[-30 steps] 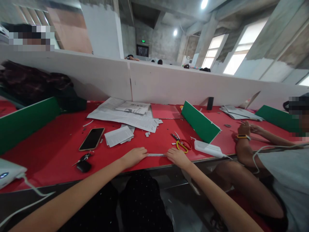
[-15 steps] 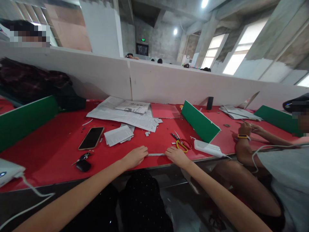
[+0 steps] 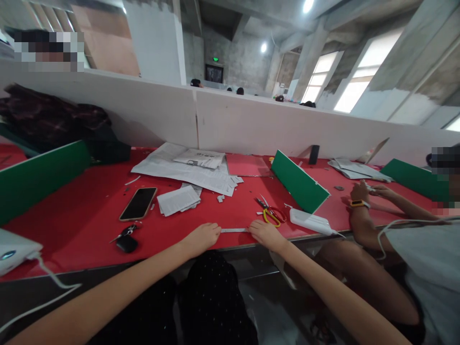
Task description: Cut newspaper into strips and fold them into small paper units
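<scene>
A narrow folded strip of newspaper [image 3: 234, 230] stretches level between my hands, low over the red tabletop's [image 3: 172, 239] front edge. My left hand [image 3: 201, 238] is closed on its left end, and my right hand [image 3: 266, 235] grips the right end. The fingertips cover both ends of the strip. Just beyond my right hand lie scissors [image 3: 272, 218] with one yellow and one red handle loop. Several cut newspaper pieces [image 3: 178, 200] are stacked past my left hand, in front of spread newspaper sheets [image 3: 161, 165].
A phone [image 3: 138, 203] and keys with a black fob [image 3: 126, 242] lie to the left. Green dividers [image 3: 299, 184] stand on the table. Right of the scissors is a white power strip [image 3: 311, 221]. At far right, a co-worker's hands [image 3: 361, 191] work above the table.
Both my hands keep their hold on the paper strip, almost in place. The view has shifted slightly. The co-worker's hands have moved a little, with something pale now showing between them.
</scene>
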Demonstrator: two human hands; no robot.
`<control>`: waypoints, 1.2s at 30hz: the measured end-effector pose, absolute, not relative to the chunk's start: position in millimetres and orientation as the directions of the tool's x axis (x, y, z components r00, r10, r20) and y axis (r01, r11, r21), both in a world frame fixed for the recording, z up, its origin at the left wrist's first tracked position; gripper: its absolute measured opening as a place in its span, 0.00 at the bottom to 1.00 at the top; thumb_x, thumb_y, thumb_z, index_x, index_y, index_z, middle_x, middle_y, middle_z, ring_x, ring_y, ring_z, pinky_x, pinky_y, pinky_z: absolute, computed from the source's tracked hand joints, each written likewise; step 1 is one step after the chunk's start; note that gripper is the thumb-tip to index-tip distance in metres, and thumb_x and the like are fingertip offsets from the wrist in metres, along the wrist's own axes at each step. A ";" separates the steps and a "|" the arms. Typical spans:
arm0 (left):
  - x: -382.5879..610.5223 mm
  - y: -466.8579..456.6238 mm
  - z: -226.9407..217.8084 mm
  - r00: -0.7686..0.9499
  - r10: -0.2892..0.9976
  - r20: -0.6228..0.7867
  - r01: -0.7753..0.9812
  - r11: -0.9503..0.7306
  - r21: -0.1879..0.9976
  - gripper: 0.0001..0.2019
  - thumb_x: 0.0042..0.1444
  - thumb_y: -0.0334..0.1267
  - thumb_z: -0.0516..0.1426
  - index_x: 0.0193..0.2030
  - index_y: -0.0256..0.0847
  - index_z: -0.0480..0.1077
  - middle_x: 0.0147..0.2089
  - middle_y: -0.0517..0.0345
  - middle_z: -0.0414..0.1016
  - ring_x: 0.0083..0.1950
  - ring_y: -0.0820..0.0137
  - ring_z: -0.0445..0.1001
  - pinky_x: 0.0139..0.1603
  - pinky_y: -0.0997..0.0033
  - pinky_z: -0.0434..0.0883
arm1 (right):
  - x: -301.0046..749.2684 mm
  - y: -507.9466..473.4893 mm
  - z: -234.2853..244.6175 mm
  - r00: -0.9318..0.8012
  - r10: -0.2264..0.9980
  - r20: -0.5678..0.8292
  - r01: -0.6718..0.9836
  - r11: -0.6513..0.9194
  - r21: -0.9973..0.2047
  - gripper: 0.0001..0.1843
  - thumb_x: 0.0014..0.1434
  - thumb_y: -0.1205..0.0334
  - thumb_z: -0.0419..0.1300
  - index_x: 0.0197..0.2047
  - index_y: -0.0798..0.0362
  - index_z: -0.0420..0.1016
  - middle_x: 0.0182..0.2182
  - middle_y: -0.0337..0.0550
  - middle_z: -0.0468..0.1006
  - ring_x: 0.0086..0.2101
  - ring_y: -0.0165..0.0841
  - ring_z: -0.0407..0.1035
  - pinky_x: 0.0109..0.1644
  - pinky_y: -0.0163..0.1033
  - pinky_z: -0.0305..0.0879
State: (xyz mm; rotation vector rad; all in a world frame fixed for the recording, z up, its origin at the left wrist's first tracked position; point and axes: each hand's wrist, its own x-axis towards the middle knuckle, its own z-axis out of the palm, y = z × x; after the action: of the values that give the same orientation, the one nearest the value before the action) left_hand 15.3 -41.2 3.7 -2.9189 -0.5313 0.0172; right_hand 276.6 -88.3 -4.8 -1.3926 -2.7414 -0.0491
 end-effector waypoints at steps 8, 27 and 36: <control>32.8 -56.7 17.4 0.832 0.555 -0.026 0.551 -0.829 -0.095 0.09 0.48 0.23 0.51 0.34 0.28 0.71 0.34 0.42 0.72 0.37 0.58 0.69 0.37 0.61 0.64 | 234.4 -104.8 5.8 -0.387 0.907 0.165 0.922 0.379 0.077 0.10 0.56 0.68 0.51 0.38 0.57 0.72 0.36 0.51 0.72 0.42 0.40 0.63 0.48 0.44 0.59; 26.9 -59.7 11.7 0.821 0.571 0.002 0.568 -0.816 -0.107 0.22 0.48 0.25 0.50 0.53 0.31 0.64 0.51 0.42 0.68 0.48 0.59 0.66 0.48 0.60 0.60 | 226.8 -126.5 -29.9 -0.259 0.930 0.262 0.946 0.299 -0.128 0.30 0.61 0.49 0.46 0.63 0.53 0.51 0.61 0.44 0.57 0.60 0.38 0.50 0.63 0.48 0.42; 31.8 -51.9 18.3 0.807 0.590 0.042 0.590 -0.807 -0.006 0.15 0.53 0.29 0.48 0.45 0.35 0.71 0.44 0.45 0.70 0.45 0.60 0.67 0.44 0.62 0.62 | 247.0 -112.0 -11.9 -0.130 0.950 0.282 0.929 0.216 -0.301 0.12 0.61 0.58 0.51 0.42 0.47 0.74 0.44 0.41 0.76 0.47 0.37 0.65 0.52 0.44 0.56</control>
State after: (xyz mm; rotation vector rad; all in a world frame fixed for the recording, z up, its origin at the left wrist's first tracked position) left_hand 31.8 -51.9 18.3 -2.9679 -0.9693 -0.0586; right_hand 247.0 -112.0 -11.9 -1.7394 -2.0887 0.0725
